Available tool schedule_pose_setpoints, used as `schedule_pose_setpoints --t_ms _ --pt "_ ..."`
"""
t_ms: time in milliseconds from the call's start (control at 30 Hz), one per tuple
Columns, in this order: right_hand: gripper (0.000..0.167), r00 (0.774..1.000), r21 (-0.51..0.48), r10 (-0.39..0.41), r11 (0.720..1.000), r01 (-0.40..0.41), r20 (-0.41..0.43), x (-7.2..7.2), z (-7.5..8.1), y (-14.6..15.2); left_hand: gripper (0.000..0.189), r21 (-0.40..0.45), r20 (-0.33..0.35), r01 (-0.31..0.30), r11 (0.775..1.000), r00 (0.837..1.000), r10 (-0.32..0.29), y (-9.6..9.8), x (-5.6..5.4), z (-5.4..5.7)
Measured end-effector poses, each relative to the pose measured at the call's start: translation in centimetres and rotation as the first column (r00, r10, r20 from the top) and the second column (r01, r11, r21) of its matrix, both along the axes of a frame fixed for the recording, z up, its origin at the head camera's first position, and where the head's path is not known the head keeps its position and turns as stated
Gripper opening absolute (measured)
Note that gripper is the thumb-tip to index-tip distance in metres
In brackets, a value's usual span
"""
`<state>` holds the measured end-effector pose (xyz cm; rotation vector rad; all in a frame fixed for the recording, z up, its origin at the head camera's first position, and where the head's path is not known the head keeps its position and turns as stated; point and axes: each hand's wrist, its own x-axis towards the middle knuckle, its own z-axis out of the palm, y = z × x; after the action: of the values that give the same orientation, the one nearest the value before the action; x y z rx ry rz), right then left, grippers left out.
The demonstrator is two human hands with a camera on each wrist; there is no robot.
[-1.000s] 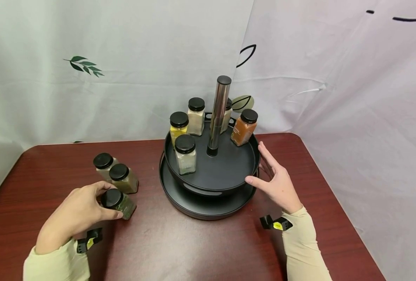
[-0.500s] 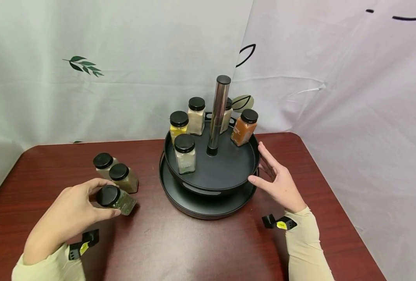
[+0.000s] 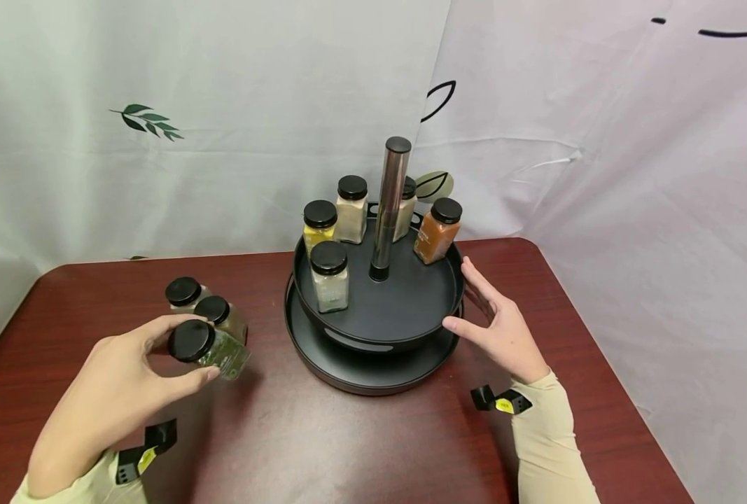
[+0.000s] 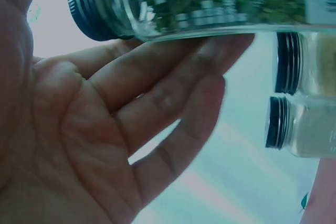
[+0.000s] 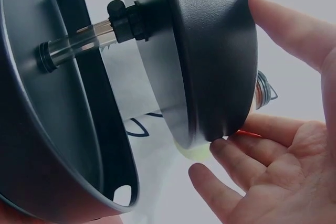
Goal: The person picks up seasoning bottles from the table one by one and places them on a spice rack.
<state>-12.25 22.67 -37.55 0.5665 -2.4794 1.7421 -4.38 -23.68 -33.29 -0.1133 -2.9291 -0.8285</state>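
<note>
My left hand pinches a spice jar of green herbs between thumb and fingers. The jar leans, black cap toward the palm, with its shadow on the table beside it. In the left wrist view the glass jar spans above my fingers. My right hand rests at the right side of a two-tier black turntable, thumb and fingers extended against the upper tray. The right wrist view has the fingertips right at that tray's outer wall. Below it sits the wider lower tray.
Two capped jars, one pale and one olive-brown, stand just beyond my left hand. Several jars stand around the upper tray, including an orange one and a yellow one. A metal post rises from its middle.
My left hand has lifted the green herb jar off the table and tilted it, shifting slightly left and toward me. My right hand has stayed almost still at the tray.
</note>
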Motion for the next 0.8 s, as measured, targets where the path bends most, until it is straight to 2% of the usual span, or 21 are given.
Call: schedule_pose_setpoints --t_ms 200,500,633,800 --pt "0.085 1.000 0.003 -0.006 1.000 0.006 0.006 0.0 0.0 0.0 0.067 0.037 -0.110 -0.013 0.999 0.994 0.017 0.8 0.1 0.5" --pt "0.085 1.000 0.003 -0.005 1.000 0.005 0.007 -0.1 -0.1 -0.1 0.067 0.135 -0.254 0.045 0.990 0.967 -0.010 2.6 0.2 0.7" --pt "0.085 1.000 -0.008 0.000 1.000 0.000 0.008 -0.1 -0.1 -0.1 0.070 0.164 -0.325 0.108 0.980 0.945 -0.050 3.5 0.1 0.9" --pt "0.085 1.000 -0.007 -0.001 1.000 0.001 0.012 -0.1 -0.1 0.0 0.075 0.180 -0.419 0.185 0.966 0.903 -0.095 4.5 -0.1 1.2"
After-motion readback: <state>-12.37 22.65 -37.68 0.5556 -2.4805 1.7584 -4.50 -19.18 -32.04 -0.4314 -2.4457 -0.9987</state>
